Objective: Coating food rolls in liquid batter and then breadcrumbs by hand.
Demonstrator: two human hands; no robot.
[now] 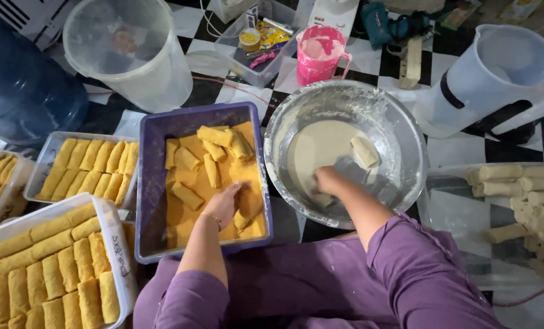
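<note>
The black-and-white checkered floor (466, 149) carries everything here. At ten o'clock sits a big dark blue water jug (22, 85), with a translucent plastic bucket (132, 52) at eleven o'clock. Past centre toward one o'clock lies the round metal bowl of pale batter (400, 143), and beside it, at nine o'clock from the bowl, the purple rectangular tub of yellow breadcrumbs (147, 183). Clear plastic trays of crumbed yellow rolls (52, 268) fill seven to nine o'clock; a clear tray of pale uncoated rolls (527, 195) sits at three o'clock. A pink plastic jug (317, 55) stands at twelve.

The left hand (226, 204) lies curled, palm down, over a crumbed roll in the tub; whether it grips is hard to tell. The right hand (326, 181) dips into the batter, fingers submerged, so its hold cannot be told. A pale dough roll (365, 151) lies in the batter at one o'clock from the right hand, near it, long axis running eleven to five o'clock; the right hand is much the nearer.
</note>
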